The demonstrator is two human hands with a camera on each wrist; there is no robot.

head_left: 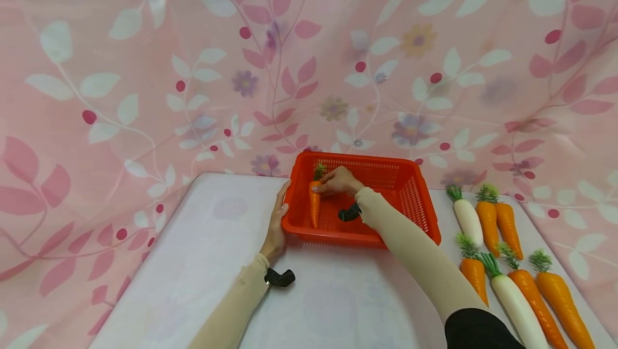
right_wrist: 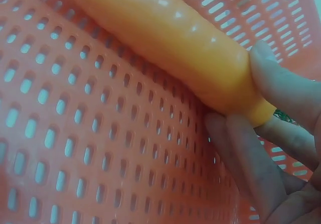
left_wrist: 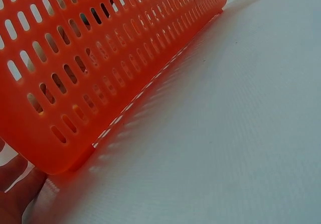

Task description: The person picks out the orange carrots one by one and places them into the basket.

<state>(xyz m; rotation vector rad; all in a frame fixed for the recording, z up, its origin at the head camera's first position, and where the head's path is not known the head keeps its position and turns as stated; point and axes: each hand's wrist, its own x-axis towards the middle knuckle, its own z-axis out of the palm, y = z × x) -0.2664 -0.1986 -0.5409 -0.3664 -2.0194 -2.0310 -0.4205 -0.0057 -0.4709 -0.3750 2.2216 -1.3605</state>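
Inside the red-orange plastic basket (head_left: 338, 239), an orange carrot (head_left: 315, 209) with a green leafy top lies along the left side. My right hand (head_left: 339, 182) pinches this carrot near its leafy end, thumb on one side and fingers on the other. Up close in the right wrist view, the carrot (right_wrist: 175, 38) slants over the slotted basket floor (right_wrist: 100, 148). My left hand (head_left: 277, 225) rests against the outside of the basket's left wall with its fingers extended. Part of that hand shows by the basket's lower corner in the left wrist view.
Several carrots (head_left: 565, 301) and white radishes (head_left: 519, 311) with green tops lie on the table's right side, beyond the right forearm. The basket stands on a white-covered table (head_left: 212, 231). A pink floral curtain (head_left: 309, 70) hangs behind it.
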